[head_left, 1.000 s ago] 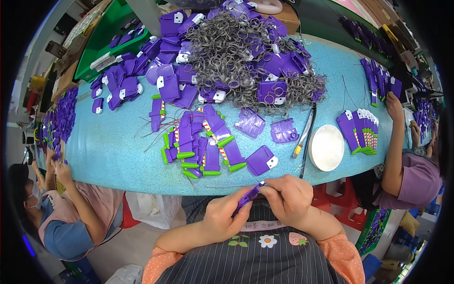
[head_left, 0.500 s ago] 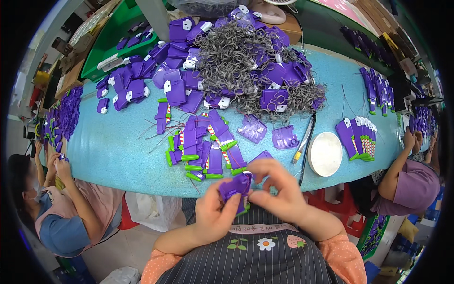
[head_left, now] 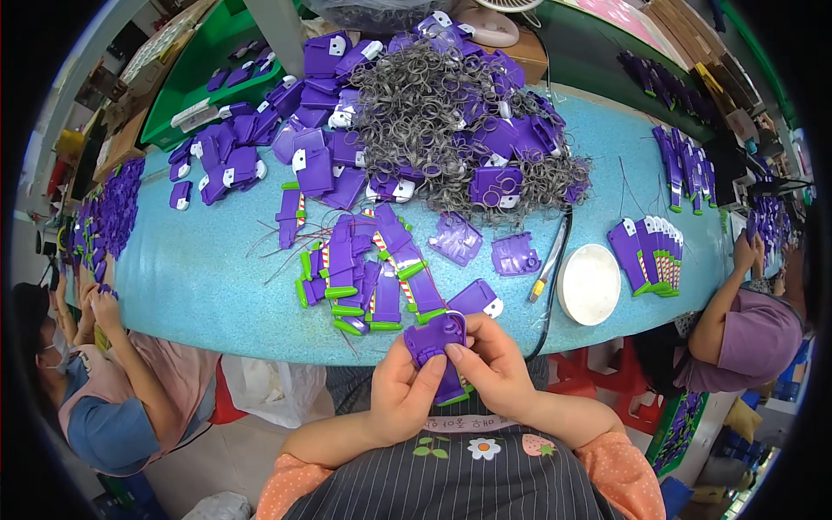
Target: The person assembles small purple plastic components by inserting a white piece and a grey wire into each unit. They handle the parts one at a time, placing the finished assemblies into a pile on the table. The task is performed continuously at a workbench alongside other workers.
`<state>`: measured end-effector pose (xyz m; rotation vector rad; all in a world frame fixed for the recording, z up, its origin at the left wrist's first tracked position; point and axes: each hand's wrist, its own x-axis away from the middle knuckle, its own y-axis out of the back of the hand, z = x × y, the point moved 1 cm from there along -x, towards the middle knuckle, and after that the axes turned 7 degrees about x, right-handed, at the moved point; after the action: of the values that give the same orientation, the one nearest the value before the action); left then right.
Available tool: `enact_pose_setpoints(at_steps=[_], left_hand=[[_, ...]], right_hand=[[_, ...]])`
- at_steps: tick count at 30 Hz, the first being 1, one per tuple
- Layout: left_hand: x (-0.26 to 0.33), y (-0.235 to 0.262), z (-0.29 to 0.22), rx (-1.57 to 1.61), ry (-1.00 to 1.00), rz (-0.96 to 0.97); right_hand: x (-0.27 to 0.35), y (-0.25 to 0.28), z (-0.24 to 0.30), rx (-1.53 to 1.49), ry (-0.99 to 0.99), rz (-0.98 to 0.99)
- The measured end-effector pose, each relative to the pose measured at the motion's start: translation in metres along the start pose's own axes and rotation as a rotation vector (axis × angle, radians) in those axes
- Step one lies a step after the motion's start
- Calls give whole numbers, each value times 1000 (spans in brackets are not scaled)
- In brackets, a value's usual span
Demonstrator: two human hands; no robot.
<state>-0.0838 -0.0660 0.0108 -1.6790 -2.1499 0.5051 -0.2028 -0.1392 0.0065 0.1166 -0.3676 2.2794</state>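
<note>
In front of my apron, a purple plastic casing part point(head_left: 425, 340) with a green lower end is held in both hands, its moulded inner side facing up. My left hand point(head_left: 397, 388) grips its left edge, thumb on top. My right hand point(head_left: 492, 368) pinches its right side, the thumb pressing on the part's face. A thin wire loop bends round the part's top right corner. Just beyond lies a purple casing with a white end point(head_left: 472, 297). Several purple parts with green ends and striped edges point(head_left: 344, 251), with thin dark red wires, lie ahead to the left.
A tangled heap of grey wires point(head_left: 416, 121) lies over purple casings at the back. On the right are a white bowl point(head_left: 591, 284), a yellow-and-silver cutter point(head_left: 544, 276), a black cable point(head_left: 552, 303) and a fanned row of casings point(head_left: 646, 253). Co-workers point(head_left: 130, 390) sit at either side.
My right hand has come in from the right and closed on the part. The part now sits more upright. The white-ended casing behind it has come into fuller view.
</note>
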Motion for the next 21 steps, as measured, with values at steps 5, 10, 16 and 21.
enact_pose_setpoints(at_steps=[5, 10, 16, 21], left_hand=[[1, 10, -4, 199, 105, 62], [-1, 12, -13, 261, 163, 17], [9, 15, -10, 191, 131, 14], [15, 25, -10, 167, 70, -74]], right_hand=[[-21, 23, 48, 529, 113, 178], [-95, 57, 105, 1648, 833, -301], [-122, 63, 113, 1762, 824, -174], [-79, 53, 131, 1178, 667, -192]])
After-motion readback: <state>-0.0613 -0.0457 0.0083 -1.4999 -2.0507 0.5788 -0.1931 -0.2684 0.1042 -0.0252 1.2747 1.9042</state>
